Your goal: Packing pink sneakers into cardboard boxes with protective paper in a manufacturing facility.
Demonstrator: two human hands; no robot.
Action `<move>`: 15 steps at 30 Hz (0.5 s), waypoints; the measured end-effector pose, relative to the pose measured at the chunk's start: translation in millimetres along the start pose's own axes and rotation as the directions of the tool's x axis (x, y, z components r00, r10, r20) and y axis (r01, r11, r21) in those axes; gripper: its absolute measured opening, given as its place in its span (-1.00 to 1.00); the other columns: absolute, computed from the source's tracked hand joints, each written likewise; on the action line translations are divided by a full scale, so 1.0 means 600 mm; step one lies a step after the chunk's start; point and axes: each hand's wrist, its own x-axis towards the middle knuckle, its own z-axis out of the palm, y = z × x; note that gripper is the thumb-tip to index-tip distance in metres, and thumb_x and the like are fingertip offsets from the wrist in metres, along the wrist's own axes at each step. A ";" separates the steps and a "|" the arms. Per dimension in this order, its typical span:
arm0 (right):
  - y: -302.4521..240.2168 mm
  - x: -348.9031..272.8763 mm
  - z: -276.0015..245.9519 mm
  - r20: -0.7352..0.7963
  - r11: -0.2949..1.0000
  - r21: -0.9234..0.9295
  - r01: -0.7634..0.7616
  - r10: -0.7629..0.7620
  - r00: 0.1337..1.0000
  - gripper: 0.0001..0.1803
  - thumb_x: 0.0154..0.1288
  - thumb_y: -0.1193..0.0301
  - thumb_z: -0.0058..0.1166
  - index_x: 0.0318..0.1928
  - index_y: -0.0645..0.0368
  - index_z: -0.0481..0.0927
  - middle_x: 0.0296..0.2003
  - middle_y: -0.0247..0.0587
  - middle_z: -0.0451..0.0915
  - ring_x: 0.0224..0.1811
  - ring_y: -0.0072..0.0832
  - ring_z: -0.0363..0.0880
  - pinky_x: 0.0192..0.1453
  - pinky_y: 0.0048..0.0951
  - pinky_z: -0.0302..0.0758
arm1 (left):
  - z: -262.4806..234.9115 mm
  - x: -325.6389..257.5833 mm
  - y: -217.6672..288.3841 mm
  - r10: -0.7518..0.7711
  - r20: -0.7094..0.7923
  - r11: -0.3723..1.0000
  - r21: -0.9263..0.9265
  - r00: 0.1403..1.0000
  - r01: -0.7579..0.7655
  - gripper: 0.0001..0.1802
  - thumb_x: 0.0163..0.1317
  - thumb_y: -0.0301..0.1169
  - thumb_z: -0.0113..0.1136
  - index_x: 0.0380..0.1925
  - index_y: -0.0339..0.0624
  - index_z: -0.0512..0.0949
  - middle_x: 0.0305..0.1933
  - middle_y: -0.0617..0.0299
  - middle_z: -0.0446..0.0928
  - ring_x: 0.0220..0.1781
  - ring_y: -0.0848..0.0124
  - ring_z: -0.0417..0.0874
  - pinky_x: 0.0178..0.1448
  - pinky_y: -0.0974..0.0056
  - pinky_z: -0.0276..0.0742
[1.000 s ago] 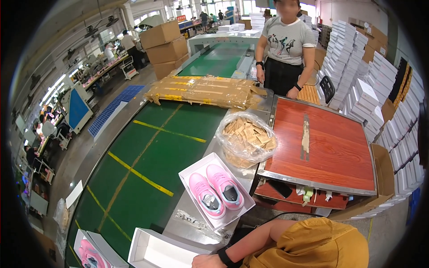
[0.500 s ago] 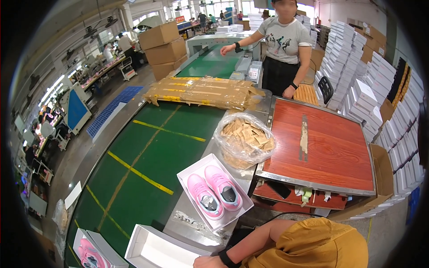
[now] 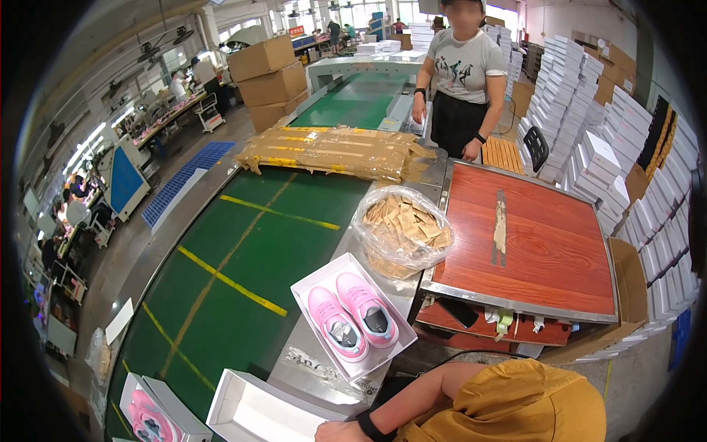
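Note:
My right hand [image 3: 341,432] is at the lower edge, a dark band on its wrist, beside the end of an open white shoebox part [image 3: 254,412] with a bare inside. The frame cuts off its fingers, so I cannot tell whether it grips the cardboard. My left hand is out of view. Ahead, a white shoebox [image 3: 305,298] lies tilted on the metal edge of the conveyor, holding a pair of pink sneakers [image 3: 368,309] side by side. At the lower left, another pink shoe [image 3: 147,420] sits in a white box [image 3: 177,409], partly cut off.
The green conveyor belt [image 3: 243,258] has yellow lines. A clear bag of small brown packets [image 3: 405,225] stands by a red-brown wooden table [image 3: 545,243]. Taped flat cardboard [image 3: 331,151] crosses the belt. Beyond stands a co-worker [image 3: 468,74]; white box stacks [image 3: 560,96] rise at right.
The co-worker has drawn back the arm stretched over the far belt, and it now hangs down. My right hand has shifted very slightly left; the shoeboxes stay in place.

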 end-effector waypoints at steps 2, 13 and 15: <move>0.002 0.000 0.010 -0.043 1.000 -0.017 0.012 -0.012 0.999 -0.67 0.00 0.04 0.23 -0.40 0.01 0.65 -0.37 -0.21 0.64 -0.21 -0.19 0.63 -0.14 -0.12 0.51 | 0.001 -0.001 -0.003 -0.001 -0.018 1.000 -0.003 1.000 0.000 -0.10 0.39 0.25 -0.28 0.35 -0.40 0.19 0.19 -0.45 0.40 0.07 -0.25 0.55 0.11 -0.14 0.53; 0.006 0.002 0.017 -0.048 1.000 -0.026 0.011 -0.012 0.999 -0.69 -0.01 0.06 0.22 -0.41 0.02 0.63 -0.38 -0.23 0.63 -0.22 -0.18 0.62 -0.14 -0.11 0.50 | 0.023 -0.024 -0.022 -0.019 -0.115 1.000 -0.020 0.993 0.016 -0.09 0.39 0.25 -0.29 0.36 -0.40 0.18 0.20 -0.46 0.39 0.08 -0.26 0.54 0.13 -0.15 0.52; 0.009 0.003 0.017 -0.084 0.999 -0.021 0.025 -0.027 0.996 -0.69 -0.01 0.06 0.22 -0.41 0.02 0.63 -0.39 -0.23 0.62 -0.24 -0.18 0.62 -0.15 -0.12 0.50 | 0.029 -0.029 -0.023 -0.024 -0.133 0.999 -0.024 0.991 0.021 -0.09 0.39 0.25 -0.29 0.36 -0.40 0.18 0.20 -0.46 0.39 0.09 -0.27 0.54 0.13 -0.15 0.51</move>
